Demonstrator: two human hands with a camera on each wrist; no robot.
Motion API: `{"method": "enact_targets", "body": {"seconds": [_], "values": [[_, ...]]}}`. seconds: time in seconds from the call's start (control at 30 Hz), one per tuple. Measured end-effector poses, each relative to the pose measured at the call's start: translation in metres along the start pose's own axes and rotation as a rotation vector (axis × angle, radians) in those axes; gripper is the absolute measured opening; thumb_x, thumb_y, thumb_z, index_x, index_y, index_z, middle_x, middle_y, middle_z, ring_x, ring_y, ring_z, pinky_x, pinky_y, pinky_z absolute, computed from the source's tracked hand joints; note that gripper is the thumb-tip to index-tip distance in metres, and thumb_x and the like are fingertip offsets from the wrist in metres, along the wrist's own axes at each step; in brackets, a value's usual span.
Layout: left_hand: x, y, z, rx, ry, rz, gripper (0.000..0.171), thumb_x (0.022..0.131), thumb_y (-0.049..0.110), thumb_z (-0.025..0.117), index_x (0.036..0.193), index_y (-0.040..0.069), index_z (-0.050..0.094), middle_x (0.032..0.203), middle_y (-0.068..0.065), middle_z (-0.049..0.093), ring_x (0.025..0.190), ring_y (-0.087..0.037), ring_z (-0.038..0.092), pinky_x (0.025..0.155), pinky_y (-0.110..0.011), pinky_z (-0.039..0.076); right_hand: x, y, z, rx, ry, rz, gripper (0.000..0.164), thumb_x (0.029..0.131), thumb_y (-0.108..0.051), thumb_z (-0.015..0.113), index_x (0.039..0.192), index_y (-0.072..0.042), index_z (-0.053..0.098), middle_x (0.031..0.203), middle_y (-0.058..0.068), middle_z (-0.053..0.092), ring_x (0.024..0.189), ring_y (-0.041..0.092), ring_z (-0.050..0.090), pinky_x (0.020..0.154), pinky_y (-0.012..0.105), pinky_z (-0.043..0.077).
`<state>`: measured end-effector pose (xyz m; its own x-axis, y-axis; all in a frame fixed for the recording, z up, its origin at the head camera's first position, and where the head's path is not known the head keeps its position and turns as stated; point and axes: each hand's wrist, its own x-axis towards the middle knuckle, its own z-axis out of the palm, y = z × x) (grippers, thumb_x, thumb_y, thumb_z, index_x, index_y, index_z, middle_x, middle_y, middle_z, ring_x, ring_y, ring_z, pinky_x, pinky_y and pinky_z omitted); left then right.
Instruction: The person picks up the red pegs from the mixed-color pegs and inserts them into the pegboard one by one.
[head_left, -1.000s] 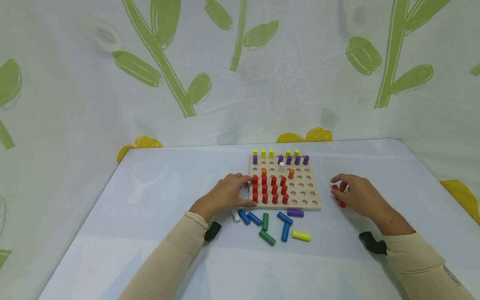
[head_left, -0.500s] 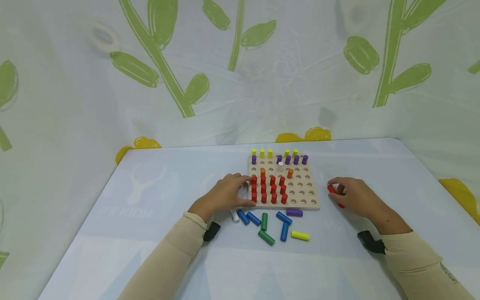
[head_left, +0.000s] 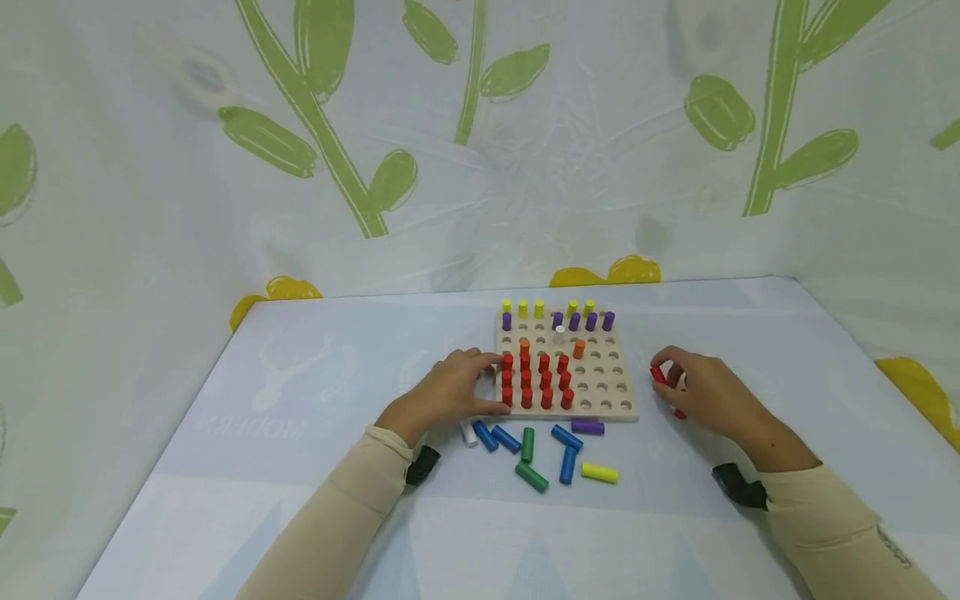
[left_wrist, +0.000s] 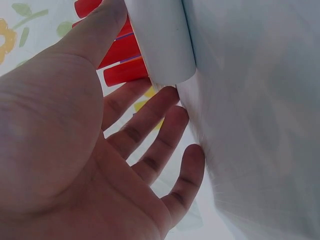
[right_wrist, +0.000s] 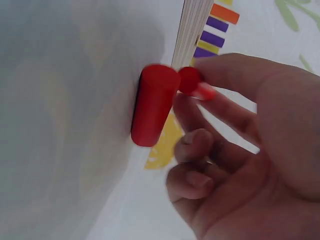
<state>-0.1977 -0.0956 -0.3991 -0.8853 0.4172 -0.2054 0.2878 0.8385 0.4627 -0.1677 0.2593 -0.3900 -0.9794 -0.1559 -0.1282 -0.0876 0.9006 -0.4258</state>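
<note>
A wooden pegboard [head_left: 611,415] carries rows of upright pegs: yellow at the back, then purple, a white one, two orange ones, and a red block at the front left. My left hand [head_left: 450,387] rests against the board's left edge, fingertips and thumb spread along it. To the right of the board, my right hand [head_left: 705,392] pinches a red peg [right_wrist: 189,80] between thumb and fingers. A second red peg [right_wrist: 156,105] lies on the table just under that hand, partly covered in the head view.
In front of the board lie loose pegs: a purple one [head_left: 587,427], a yellow one [head_left: 599,472], two green ones [head_left: 531,476], several blue ones [head_left: 506,439] and a white one [head_left: 468,433] close to my left wrist. A patterned curtain [head_left: 480,208] stands behind the table.
My right hand has closed its fingertips on one red peg and shifted slightly left, tilting that peg away from the other. My left hand stays at the board's edge.
</note>
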Motion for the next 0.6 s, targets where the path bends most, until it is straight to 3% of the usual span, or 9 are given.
{"method": "enact_targets", "body": {"seconds": [0.3, 0.6], "values": [[0.000, 0.001, 0.000, -0.003, 0.002, 0.006, 0.082, 0.079, 0.049, 0.082, 0.149, 0.025, 0.047, 0.138, -0.001, 0.058, 0.131, -0.022, 0.049, 0.113, -0.049, 0.039, -0.006, -0.018, 0.002, 0.058, 0.083, -0.083, 0.036, 0.091, -0.015, 0.072, 0.123, -0.007, 0.057, 0.092, 0.008, 0.067, 0.072, 0.017, 0.053, 0.055, 0.023, 0.048], [0.001, -0.002, 0.002, 0.005, 0.010, 0.011, 0.082, 0.079, 0.049, 0.082, 0.149, 0.025, 0.047, 0.139, -0.001, 0.058, 0.135, -0.024, 0.047, 0.115, -0.053, 0.037, -0.007, -0.041, 0.009, 0.078, 0.093, -0.159, 0.036, 0.090, -0.013, 0.074, 0.121, -0.006, 0.058, 0.085, 0.003, 0.065, 0.073, 0.016, 0.053, 0.056, 0.021, 0.049]]}}
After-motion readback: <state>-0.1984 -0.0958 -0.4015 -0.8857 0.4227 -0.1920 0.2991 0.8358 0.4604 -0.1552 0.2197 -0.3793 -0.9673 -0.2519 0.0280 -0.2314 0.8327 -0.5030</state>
